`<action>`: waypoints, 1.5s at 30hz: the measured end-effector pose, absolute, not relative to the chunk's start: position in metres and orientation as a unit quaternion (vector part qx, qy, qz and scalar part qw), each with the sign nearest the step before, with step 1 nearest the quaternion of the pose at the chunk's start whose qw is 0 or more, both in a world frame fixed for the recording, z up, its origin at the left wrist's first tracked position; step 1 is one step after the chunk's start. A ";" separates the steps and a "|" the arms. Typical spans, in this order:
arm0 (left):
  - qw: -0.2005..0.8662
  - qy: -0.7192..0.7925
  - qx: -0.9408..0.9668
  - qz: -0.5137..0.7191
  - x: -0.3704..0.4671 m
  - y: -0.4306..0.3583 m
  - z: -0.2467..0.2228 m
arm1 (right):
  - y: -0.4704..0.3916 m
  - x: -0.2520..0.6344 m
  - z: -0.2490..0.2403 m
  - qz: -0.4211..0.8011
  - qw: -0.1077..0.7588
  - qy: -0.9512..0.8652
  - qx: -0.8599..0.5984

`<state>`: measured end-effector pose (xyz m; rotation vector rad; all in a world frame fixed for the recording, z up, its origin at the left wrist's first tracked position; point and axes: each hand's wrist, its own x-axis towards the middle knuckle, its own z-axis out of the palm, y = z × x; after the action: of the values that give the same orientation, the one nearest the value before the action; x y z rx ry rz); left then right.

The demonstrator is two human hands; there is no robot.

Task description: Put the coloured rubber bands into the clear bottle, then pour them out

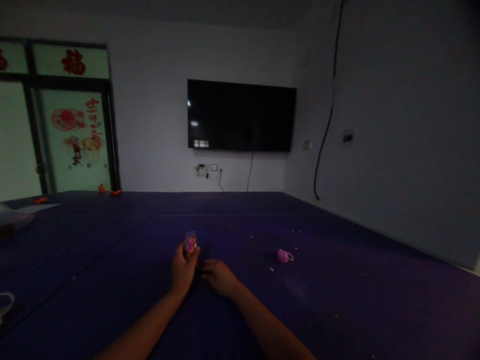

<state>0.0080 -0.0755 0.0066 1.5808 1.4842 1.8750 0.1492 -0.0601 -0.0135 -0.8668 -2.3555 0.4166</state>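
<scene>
My left hand [182,270] is wrapped round a small, brightly patterned object [190,242], pink, yellow and purple, held upright with its top end showing above the thumb. Its lower part is hidden by the fingers, and its kind is not clear. Just right of it, my right hand [220,278] is closed, fingers curled and pinched near the object's lower end. Whatever the right fingertips hold is too dark and small to make out. To the right, a pink cap with a loop handle [282,256] lies on the dark blue-purple tabletop [232,320], apart from both hands.
Small white scraps [271,269] are scattered round the cap. At the left edge lie a clear plastic bag [13,216] and a pale ring-shaped thing [8,300]. Orange pieces [115,192] sit along the far left edge. A wall-mounted television [242,116] hangs beyond the table.
</scene>
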 end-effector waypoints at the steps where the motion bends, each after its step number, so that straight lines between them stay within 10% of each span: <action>1: 0.138 0.512 0.547 0.648 0.008 -0.076 0.007 | -0.060 0.149 -0.013 0.134 0.295 -0.883 -0.340; 23: 0.105 0.507 0.635 0.574 0.010 -0.075 0.002 | -0.055 0.143 0.000 -0.001 0.207 -0.839 -0.504; 31: 0.067 0.527 0.648 0.546 0.009 -0.075 0.001 | -0.039 0.144 -0.009 0.031 0.324 -0.774 -0.543; 37: -0.019 0.491 0.723 0.485 0.011 -0.076 0.002 | -0.023 0.160 -0.015 0.186 0.594 -0.579 -0.527; 45: -0.054 0.476 0.790 0.383 0.017 -0.086 0.005 | -0.022 0.158 -0.015 0.242 0.651 -0.536 -0.479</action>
<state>0.0171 -0.0856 0.0054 2.5704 1.5486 1.2446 0.1579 -0.0218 -0.0151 -1.0885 -1.2167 0.5496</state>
